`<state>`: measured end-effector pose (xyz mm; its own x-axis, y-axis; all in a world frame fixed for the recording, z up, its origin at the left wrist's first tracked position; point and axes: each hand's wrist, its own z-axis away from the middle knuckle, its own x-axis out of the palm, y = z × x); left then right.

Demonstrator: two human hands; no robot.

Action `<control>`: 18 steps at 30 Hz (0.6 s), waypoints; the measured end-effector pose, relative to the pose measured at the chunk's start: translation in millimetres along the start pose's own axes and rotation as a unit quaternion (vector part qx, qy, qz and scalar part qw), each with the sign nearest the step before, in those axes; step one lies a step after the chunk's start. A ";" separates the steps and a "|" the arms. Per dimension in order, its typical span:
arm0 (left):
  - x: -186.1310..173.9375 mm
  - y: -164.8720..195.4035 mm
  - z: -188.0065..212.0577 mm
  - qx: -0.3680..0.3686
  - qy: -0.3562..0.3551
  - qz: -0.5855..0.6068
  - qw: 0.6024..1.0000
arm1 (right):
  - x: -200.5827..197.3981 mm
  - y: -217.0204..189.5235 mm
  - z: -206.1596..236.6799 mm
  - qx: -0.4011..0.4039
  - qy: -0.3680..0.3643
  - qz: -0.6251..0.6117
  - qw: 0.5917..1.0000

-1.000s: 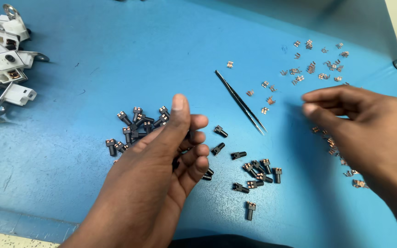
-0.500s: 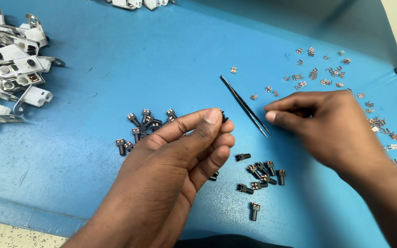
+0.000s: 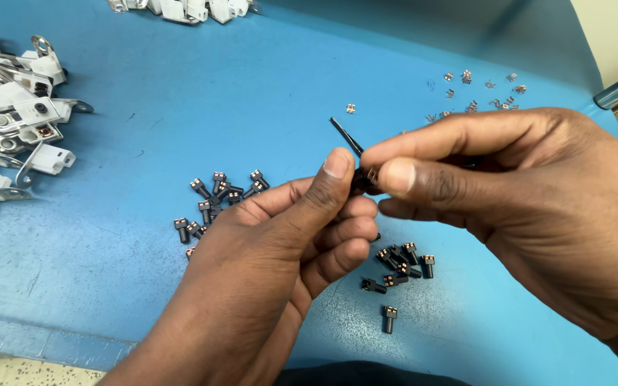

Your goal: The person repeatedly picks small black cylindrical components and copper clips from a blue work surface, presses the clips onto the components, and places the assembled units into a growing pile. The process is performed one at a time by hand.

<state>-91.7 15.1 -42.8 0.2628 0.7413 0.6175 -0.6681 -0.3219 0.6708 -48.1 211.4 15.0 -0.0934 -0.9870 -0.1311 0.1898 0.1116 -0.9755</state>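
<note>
Nearest the camera, a small cluster of dark plug-like parts (image 3: 398, 268) with copper-coloured tips is seen lying on the blue tabletop (image 3: 180, 314), with one part standing slightly apart at the front. Above them, the left hand (image 3: 287, 250) and the right hand (image 3: 523, 207) are brought together over the middle of the tabletop. A small dark part (image 3: 365, 179) is pinched between the thumb and forefinger of the left hand, and the thumb and forefinger of the right hand are closed on the same part from the other side, so that the fingers of both hands are touching around it. Just behind the left hand, a second cluster of dark parts (image 3: 216, 196) is spread out. A pair of black tweezers (image 3: 345, 136) is seen jutting out from behind the joined fingers. Farther back on the right, tiny metal clips (image 3: 477, 93) are scattered. At the far left, white and metal assemblies (image 3: 16, 121) are piled.
</note>
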 end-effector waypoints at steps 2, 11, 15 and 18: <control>-0.9 -0.4 0.8 -0.009 0.008 -0.009 1.000 | -1.7 -0.9 -1.0 -0.004 -0.036 -0.001 0.999; -3.1 -4.7 0.6 -0.045 -0.002 -0.052 0.998 | -8.5 -0.7 -5.5 0.117 -0.030 0.045 0.992; -1.5 -7.0 -2.4 -0.045 0.028 -0.015 0.998 | 8.1 -1.3 9.7 -0.090 0.004 0.157 0.983; 2.3 -11.2 -5.3 -0.049 0.044 -0.044 0.997 | 19.3 10.5 23.6 -0.197 0.074 0.262 0.942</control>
<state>-87.4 23.5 -51.0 0.2647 0.8141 0.5169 -0.7109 -0.1975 0.6750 -24.8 190.9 6.4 -0.2286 -0.7609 -0.6072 -0.1265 0.6417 -0.7565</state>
